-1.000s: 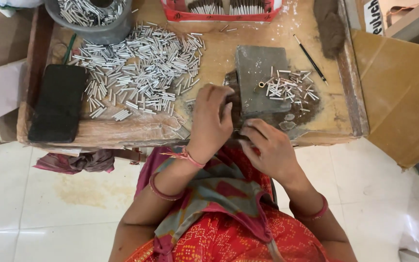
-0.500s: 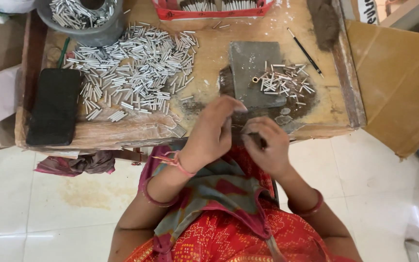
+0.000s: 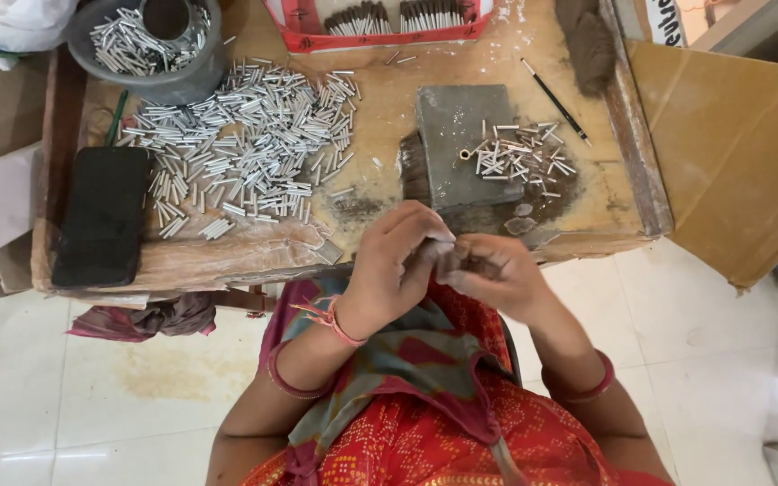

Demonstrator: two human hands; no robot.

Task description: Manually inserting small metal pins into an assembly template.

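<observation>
Both hands meet just off the near edge of the wooden bench (image 3: 380, 117), above the person's lap. The left hand (image 3: 395, 261) and the right hand (image 3: 495, 274) touch at the fingertips, each grip closed on one small thin piece; what that piece is, I cannot tell. Just beyond them a grey slab (image 3: 461, 144) lies on the bench with short silvery tubes (image 3: 520, 162) scattered at its right. A bigger heap of tubes (image 3: 245, 148) lies far left, beside a black phone (image 3: 101, 216).
</observation>
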